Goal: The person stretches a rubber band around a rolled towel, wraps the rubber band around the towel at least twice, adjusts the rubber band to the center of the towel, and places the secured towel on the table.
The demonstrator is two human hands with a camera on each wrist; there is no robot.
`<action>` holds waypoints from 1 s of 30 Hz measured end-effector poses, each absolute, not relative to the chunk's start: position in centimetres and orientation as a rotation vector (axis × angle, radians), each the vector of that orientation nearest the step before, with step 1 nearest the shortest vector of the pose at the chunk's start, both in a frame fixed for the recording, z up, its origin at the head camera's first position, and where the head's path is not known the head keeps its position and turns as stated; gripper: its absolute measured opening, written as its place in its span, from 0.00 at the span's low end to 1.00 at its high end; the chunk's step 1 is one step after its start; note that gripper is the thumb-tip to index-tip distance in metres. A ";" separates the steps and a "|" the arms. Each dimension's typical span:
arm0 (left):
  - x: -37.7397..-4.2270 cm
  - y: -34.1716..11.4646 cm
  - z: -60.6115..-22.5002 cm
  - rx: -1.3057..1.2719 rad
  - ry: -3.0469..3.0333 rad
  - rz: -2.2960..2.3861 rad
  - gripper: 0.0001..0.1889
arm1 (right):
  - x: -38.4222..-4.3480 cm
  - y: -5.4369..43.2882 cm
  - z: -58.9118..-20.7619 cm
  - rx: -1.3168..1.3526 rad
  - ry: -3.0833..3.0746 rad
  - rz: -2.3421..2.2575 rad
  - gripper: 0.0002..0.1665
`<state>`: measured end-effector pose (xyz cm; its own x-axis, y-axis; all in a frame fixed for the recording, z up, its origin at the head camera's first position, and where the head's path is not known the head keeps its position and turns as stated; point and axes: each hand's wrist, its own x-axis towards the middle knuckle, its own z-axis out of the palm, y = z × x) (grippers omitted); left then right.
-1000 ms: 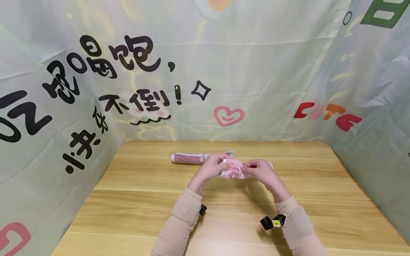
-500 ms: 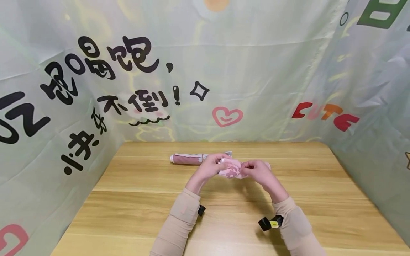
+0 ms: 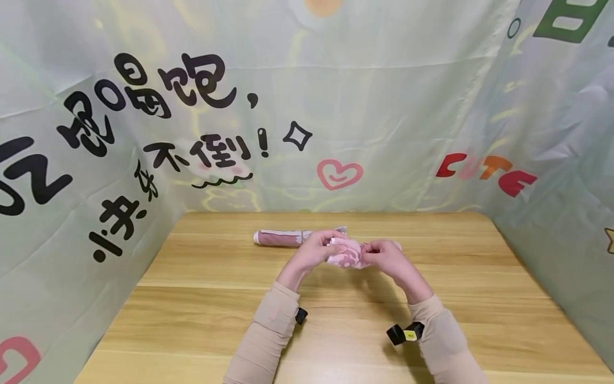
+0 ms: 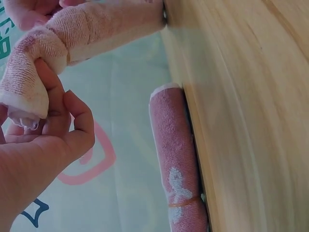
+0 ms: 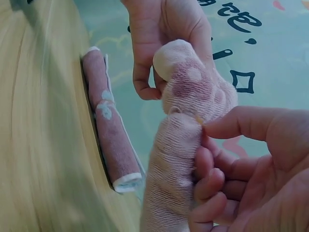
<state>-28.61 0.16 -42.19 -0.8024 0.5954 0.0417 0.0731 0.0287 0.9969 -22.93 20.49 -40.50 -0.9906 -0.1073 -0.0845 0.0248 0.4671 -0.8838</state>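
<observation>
Above the table, both hands hold a light pink rolled towel (image 3: 346, 257). My left hand (image 3: 315, 250) grips one end, which bends over at an angle in the left wrist view. A thin rubber band (image 4: 67, 52) circles the roll and draws it in near its middle. Right at that band, my right hand (image 5: 251, 159) pinches with thumb and forefinger, its other fingers curled against the roll (image 5: 169, 164). Behind the left hand lies a darker pink rolled towel (image 3: 278, 238) with a pale blue motif; an orange band (image 4: 186, 202) goes round it.
The wooden table (image 3: 216, 320) has fabric curtains (image 3: 408, 117) at its back and sides, printed with lettering and a pink heart. Black wrist cameras (image 3: 405, 334) stick out from the sleeves, low over the tabletop.
The head view has shifted slightly. Both hands keep their hold on the light pink towel in nearly the same place, and the darker towel stays where it was.
</observation>
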 end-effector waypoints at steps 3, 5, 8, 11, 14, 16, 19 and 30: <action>-28.7 0.0 -42.3 0.660 1.902 1.846 0.16 | -23.2 20.4 -40.5 -0.038 2.536 -1.601 0.11; -28.8 -0.1 -42.4 0.640 1.892 1.853 0.16 | -23.3 20.5 -40.6 -0.003 2.505 -1.621 0.12; -28.8 -0.2 -42.4 0.609 1.907 1.855 0.16 | -23.5 20.5 -40.8 0.018 2.488 -1.636 0.12; -28.7 0.0 -42.1 0.630 2.039 1.805 0.15 | -23.5 20.3 -41.0 0.031 2.515 -1.635 0.12; -28.2 0.3 -41.7 0.754 2.335 1.615 0.17 | -23.5 20.2 -41.0 0.051 2.567 -1.630 0.12; -27.7 0.5 -41.2 0.879 2.602 1.351 0.22 | -23.5 20.1 -41.0 0.070 2.604 -1.629 0.11; -26.5 0.9 -40.7 1.067 2.940 0.829 0.31 | -23.5 20.1 -41.2 0.087 2.643 -1.615 0.09; -25.9 1.4 -41.2 1.258 3.300 0.337 0.14 | -23.5 20.3 -40.9 0.062 2.656 -1.561 0.13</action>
<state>-25.92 1.36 -41.22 -0.6773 0.5953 0.4323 0.6703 0.7415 0.0293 -23.45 20.31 -40.95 -0.9974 0.0042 -0.0718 0.0648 0.4863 -0.8714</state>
